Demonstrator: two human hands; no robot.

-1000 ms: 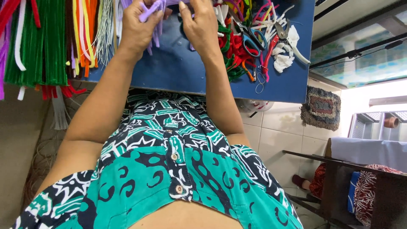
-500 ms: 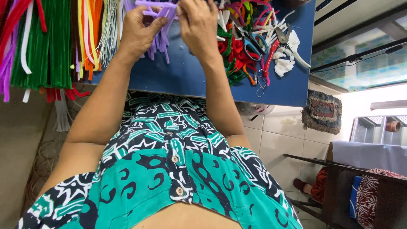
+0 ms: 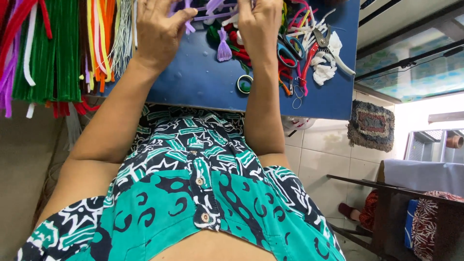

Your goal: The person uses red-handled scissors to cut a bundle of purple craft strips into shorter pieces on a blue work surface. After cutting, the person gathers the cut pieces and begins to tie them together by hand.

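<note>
Nearest to me is my patterned teal shirt (image 3: 193, 193), and past it the blue bench (image 3: 193, 82) where I work. My left hand (image 3: 157, 31) and right hand (image 3: 260, 26) are both up at the far edge of view, each grip closed on lilac pipe cleaners (image 3: 212, 12) stretched between them. It looks as though I am twisting the stems together, so the next move calls for a firm pinch on one side while the other turns. A finished lilac tassel (image 3: 224, 48) lies just beside my right wrist, a tape roll (image 3: 244, 83) nearer me, scissors (image 3: 290, 48) to the right. Green pipe cleaners (image 3: 53, 53) hang at the far left.
</note>
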